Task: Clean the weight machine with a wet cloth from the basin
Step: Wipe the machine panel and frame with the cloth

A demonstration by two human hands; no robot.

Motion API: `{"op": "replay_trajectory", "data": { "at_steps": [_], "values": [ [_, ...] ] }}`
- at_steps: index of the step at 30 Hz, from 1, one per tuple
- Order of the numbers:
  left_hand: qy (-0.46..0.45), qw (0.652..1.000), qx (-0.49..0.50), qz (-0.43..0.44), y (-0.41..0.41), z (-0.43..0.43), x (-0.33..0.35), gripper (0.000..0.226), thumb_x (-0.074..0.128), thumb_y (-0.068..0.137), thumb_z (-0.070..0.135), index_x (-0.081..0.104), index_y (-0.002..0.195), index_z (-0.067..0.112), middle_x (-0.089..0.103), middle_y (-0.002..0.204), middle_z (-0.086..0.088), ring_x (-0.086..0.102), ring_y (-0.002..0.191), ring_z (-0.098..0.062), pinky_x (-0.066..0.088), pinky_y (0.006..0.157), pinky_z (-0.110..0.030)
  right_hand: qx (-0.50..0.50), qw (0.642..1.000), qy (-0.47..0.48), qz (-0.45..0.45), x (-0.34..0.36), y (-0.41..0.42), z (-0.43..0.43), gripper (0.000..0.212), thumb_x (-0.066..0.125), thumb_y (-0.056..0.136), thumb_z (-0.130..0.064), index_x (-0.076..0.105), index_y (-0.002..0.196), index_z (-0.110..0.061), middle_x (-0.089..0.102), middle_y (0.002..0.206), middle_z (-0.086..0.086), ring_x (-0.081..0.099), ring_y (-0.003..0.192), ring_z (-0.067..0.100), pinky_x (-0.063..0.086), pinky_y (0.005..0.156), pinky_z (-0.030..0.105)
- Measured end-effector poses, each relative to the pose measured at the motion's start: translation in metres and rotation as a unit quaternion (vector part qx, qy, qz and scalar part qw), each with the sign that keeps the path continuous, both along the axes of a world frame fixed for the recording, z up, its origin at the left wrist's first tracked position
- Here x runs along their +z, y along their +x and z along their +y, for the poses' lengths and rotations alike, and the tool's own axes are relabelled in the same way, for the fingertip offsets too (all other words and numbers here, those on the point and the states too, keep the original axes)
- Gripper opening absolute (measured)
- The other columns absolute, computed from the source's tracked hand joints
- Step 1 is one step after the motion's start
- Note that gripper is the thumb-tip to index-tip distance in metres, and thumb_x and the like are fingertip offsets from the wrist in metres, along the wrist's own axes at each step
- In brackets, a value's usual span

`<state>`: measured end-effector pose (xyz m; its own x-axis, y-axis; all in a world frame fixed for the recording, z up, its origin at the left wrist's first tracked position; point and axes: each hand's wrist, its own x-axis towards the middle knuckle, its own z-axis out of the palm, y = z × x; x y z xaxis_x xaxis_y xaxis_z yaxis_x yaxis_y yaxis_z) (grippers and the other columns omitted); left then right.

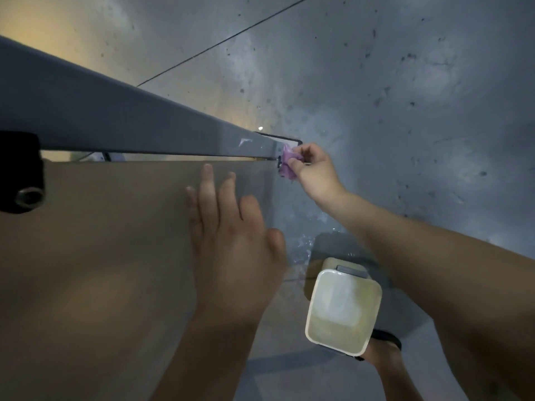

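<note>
Cloth pinched by right hand at machine frame | left hand flat on panel

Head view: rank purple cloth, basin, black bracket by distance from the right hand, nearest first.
1. purple cloth, pinched in the right hand itself.
2. basin, on the floor, lower right.
3. black bracket, at the far left edge.

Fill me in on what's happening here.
A person is wiping down a weight machine. The right hand pinches a purple cloth against the end of the grey beam. The left hand rests flat on the brown panel below it. The basin stands on the floor beside the person's foot.
</note>
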<state>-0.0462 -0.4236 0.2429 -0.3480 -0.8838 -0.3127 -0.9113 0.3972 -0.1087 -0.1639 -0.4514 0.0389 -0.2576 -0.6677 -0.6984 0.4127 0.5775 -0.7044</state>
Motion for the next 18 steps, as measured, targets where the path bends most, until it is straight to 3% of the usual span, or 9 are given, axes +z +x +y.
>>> {"op": "replay_trajectory", "data": {
  "at_steps": [6, 8, 10, 12, 15, 18],
  "values": [
    [-0.016, 1.000, -0.007, 0.001, 0.009, 0.004, -0.015, 0.031, 0.048, 0.078, 0.020, 0.064, 0.099, 0.005, 0.049, 0.148, -0.020, 0.017, 0.156, -0.038, 0.004, 0.127, -0.052, -0.009, 1.000, 0.016, -0.021, -0.028, 0.026, -0.044, 0.010, 0.061, 0.102, -0.006, 0.063, 0.093, -0.012, 0.064, 0.081, -0.001, 0.062, 0.052, -0.004, 0.051, 0.057, 0.014],
    [-0.012, 1.000, -0.001, -0.004, 0.010, 0.003, -0.016, 0.034, 0.049, 0.078, 0.021, 0.065, 0.103, 0.006, 0.047, 0.151, -0.018, 0.015, 0.157, -0.036, 0.002, 0.127, -0.050, -0.017, 0.998, 0.051, -0.022, -0.036, 0.036, -0.053, 0.009, 0.058, 0.102, -0.006, 0.066, 0.099, -0.007, 0.067, 0.076, 0.001, 0.063, 0.052, 0.003, 0.054, 0.060, 0.022],
    [-0.009, 1.000, 0.000, -0.005, 0.011, 0.002, -0.017, 0.034, 0.048, 0.077, 0.021, 0.065, 0.102, 0.006, 0.047, 0.152, -0.018, 0.016, 0.157, -0.035, 0.004, 0.128, -0.050, -0.029, 0.996, 0.080, -0.024, -0.034, 0.043, -0.057, 0.015, 0.061, 0.099, -0.013, 0.068, 0.086, -0.013, 0.067, 0.071, 0.002, 0.062, 0.058, 0.015, 0.059, 0.067, 0.035],
    [-0.004, 1.000, 0.001, -0.002, 0.012, 0.002, -0.014, 0.032, 0.049, 0.078, 0.021, 0.064, 0.101, 0.006, 0.047, 0.152, -0.018, 0.016, 0.157, -0.035, 0.007, 0.127, -0.050, -0.029, 0.995, 0.089, -0.014, -0.024, 0.042, -0.059, 0.025, 0.065, 0.097, -0.019, 0.064, 0.072, -0.020, 0.066, 0.070, -0.002, 0.062, 0.068, 0.019, 0.057, 0.075, 0.038],
    [0.013, 1.000, 0.012, 0.010, 0.008, 0.002, -0.002, 0.029, 0.050, 0.080, 0.021, 0.063, 0.101, 0.007, 0.046, 0.151, -0.018, 0.013, 0.157, -0.035, 0.009, 0.128, -0.050, -0.057, 0.996, 0.062, -0.041, 0.006, 0.038, -0.057, 0.026, 0.068, 0.096, -0.021, 0.064, 0.071, -0.019, 0.065, 0.070, -0.001, 0.060, 0.072, 0.019, 0.052, 0.076, 0.037],
    [0.019, 0.999, 0.025, 0.025, 0.003, 0.001, 0.016, 0.030, 0.051, 0.079, 0.021, 0.065, 0.101, 0.005, 0.049, 0.147, -0.020, 0.017, 0.155, -0.037, 0.020, 0.124, -0.054, -0.053, 0.996, 0.019, -0.065, 0.047, 0.037, -0.052, 0.019, 0.073, 0.086, -0.031, 0.070, 0.074, -0.016, 0.069, 0.075, 0.005, 0.065, 0.077, 0.023, 0.057, 0.089, 0.053]
  ]
}}
